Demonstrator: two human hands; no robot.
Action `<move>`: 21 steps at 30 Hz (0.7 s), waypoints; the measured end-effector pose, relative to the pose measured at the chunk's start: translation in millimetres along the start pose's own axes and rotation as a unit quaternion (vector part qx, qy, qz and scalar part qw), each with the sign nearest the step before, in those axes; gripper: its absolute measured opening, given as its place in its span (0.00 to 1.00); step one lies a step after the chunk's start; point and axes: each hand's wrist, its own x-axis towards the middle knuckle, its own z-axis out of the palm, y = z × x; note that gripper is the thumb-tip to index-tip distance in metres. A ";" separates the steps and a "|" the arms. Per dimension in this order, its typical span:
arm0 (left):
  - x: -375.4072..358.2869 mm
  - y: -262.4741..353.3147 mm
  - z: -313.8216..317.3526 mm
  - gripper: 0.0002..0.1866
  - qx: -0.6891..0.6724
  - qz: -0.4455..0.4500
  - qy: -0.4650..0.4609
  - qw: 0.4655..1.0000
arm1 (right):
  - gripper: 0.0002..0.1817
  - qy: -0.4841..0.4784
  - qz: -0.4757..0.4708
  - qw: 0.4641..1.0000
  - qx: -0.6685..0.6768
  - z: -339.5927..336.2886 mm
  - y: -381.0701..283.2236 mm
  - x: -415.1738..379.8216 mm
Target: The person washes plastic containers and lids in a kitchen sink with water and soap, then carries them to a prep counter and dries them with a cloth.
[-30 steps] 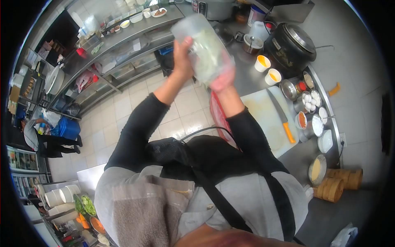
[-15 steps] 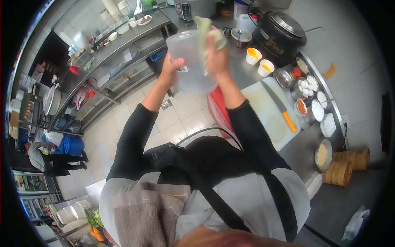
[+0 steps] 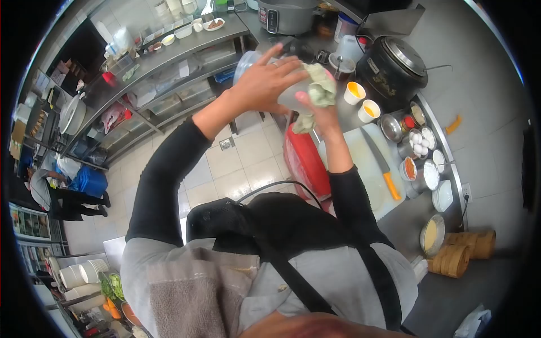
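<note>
A translucent plastic container [image 3: 293,98] is in the air in front of me, turned on its side. My left hand [image 3: 264,84] grips it from the left, with its fingers stretched across the near side and covering much of it. On the container's other end, my right hand [image 3: 326,117] holds a pale green cloth [image 3: 322,85] against the plastic. Part of the cloth hangs below the right hand. Below and right of the hands, a knife [image 3: 380,160] with an orange handle lies on a white cutting board [image 3: 360,147].
Two white cups [image 3: 354,93] with yellow-orange contents stand before a black soup kettle [image 3: 391,63]. Small bowls and eggs [image 3: 418,143] line the counter's right edge. A red object [image 3: 307,160] sits below the counter edge. A co-worker [image 3: 48,191] stands far left.
The container has been turned from upright onto its side and shifted right. My left hand has moved up and across it. My right hand and the cloth have moved right and lower.
</note>
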 end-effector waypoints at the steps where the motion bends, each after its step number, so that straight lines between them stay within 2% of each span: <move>1: 3.8 6.9 -11.9 0.45 0.002 -0.017 0.042 0.999 | 0.44 0.009 0.020 0.999 0.042 -5.6 3.6 -1.1; 3: 15.4 17.9 -35.9 0.48 0.003 -0.041 0.126 0.991 | 0.42 0.037 0.052 0.990 0.126 -21.2 9.8 -1.6; 4: 14.0 13.6 -37.2 0.41 0.043 -0.094 0.215 0.971 | 0.37 0.067 0.049 0.983 0.166 -25.4 11.8 -7.8; 5: 11.4 8.1 -28.3 0.36 -0.121 -0.190 0.188 0.956 | 0.35 0.067 0.077 0.977 0.189 -33.0 16.5 -11.3; 6: 5.7 1.2 -10.7 0.31 -0.278 -0.283 0.150 0.906 | 0.33 0.065 0.106 0.970 0.211 -40.2 24.2 -15.1; 7: 0.5 -1.6 1.2 0.27 -0.424 -0.370 0.106 0.820 | 0.32 0.060 0.138 0.961 0.233 -46.8 33.8 -19.5; 10: -15.6 -11.6 15.6 0.22 -0.559 -0.379 0.026 0.737 | 0.34 0.086 0.130 0.983 0.092 -88.1 72.0 -11.4; 12: -24.3 -5.3 23.5 0.21 -0.555 -0.356 0.058 0.750 | 0.39 0.110 0.219 0.965 0.092 -108.7 39.7 11.4; 13: -25.7 -2.4 28.5 0.20 -0.552 -0.342 0.073 0.757 | 0.38 0.070 0.207 0.973 0.079 -111.4 16.5 22.1; 14: -25.2 2.2 35.2 0.20 -0.534 -0.316 0.073 0.781 | 0.36 0.089 0.141 0.985 0.035 -105.9 0.7 32.1; 15: -22.7 8.1 43.1 0.19 -0.517 -0.287 0.072 0.803 | 0.33 0.044 0.110 0.993 -0.009 -97.8 -17.2 38.2; 16: -20.8 12.9 51.0 0.19 -0.501 -0.256 0.071 0.824 | 0.31 0.025 0.104 0.991 -0.078 -87.4 -12.4 48.8; 17: -20.5 15.8 59.1 0.19 -0.481 -0.263 0.041 0.835 | 0.30 -0.024 0.147 0.979 -0.138 -62.8 -16.3 48.9; 18: -19.1 17.0 66.7 0.19 -0.460 -0.267 0.012 0.846 | 0.25 -0.008 0.038 0.971 -0.236 -33.3 -13.5 37.3; 19: -14.2 16.0 70.7 0.19 -0.436 -0.270 -0.014 0.858 | 0.21 0.030 -0.065 0.938 -0.340 -3.8 -10.6 25.7; 20: -14.6 27.1 67.6 0.23 -0.514 -0.256 0.069 0.816 | 0.21 0.088 -0.324 0.847 -0.413 8.5 11.4 20.2; 21: -14.6 26.6 64.6 0.23 -0.547 -0.242 0.078 0.798 | 0.23 0.067 -0.389 0.837 -0.379 17.0 9.9 10.4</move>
